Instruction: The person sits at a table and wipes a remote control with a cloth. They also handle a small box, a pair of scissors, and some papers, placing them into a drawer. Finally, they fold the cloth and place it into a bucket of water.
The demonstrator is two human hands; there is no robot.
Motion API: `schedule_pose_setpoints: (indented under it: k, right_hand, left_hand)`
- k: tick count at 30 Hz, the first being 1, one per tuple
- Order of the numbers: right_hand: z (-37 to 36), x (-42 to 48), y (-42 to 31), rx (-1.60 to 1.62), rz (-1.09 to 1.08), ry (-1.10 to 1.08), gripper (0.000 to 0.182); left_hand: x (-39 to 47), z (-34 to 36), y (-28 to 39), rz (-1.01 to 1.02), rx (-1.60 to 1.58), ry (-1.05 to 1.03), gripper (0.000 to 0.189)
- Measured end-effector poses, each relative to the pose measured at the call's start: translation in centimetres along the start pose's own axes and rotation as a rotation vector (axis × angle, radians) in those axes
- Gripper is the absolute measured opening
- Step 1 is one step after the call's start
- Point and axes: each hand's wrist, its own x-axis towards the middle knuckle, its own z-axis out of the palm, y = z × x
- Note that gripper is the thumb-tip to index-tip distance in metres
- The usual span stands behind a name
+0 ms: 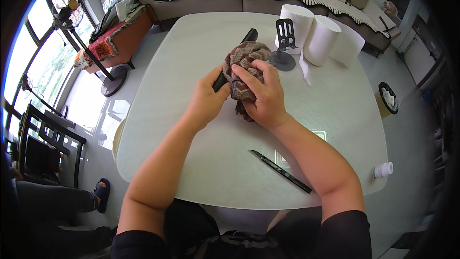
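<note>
My left hand [208, 97] grips the near end of a long black object [219, 82], whose kind I cannot tell. Its far end [251, 35] sticks out beyond a brown and grey patterned cloth [248, 55], and the middle is hidden under it. My right hand [266, 95] clasps the bunched cloth against the object, with a fold of it hanging below my fingers. Nearer to me on the pale table [172, 79] lies a black utility knife [282, 171], pointing away to the left. Just beyond my right hand stands a black slotted stand on a round base [283, 62].
Two white paper rolls [321, 41] stand at the back right, with a loose strip trailing. A small white bottle [382, 170] is by the right edge. A bin [387, 99] stands right, a pedestal fan [114, 81] left. A person's slippered foot [102, 194] shows at lower left.
</note>
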Motion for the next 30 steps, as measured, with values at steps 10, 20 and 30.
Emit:
schedule_pose_setpoints:
  k: [10, 20, 30]
  right_hand:
    - [0.0, -0.3, 1.9, -0.098, 0.182, 0.061, 0.056]
    - [0.5, -1.2, 5.0, -0.044, 0.481, 0.083, 0.051]
    - [0.3, -0.7, 2.3, 0.064, 0.240, -0.073, 0.050]
  left_hand:
    - [0.4, -0.2, -1.1, 0.098, 0.254, 0.033, 0.034]
    - [-0.7, 0.4, -0.4, 0.214, 0.744, 0.073, 0.052]
    - [-0.5, 0.2, -1.1, 0.229, 0.774, 0.231, 0.071]
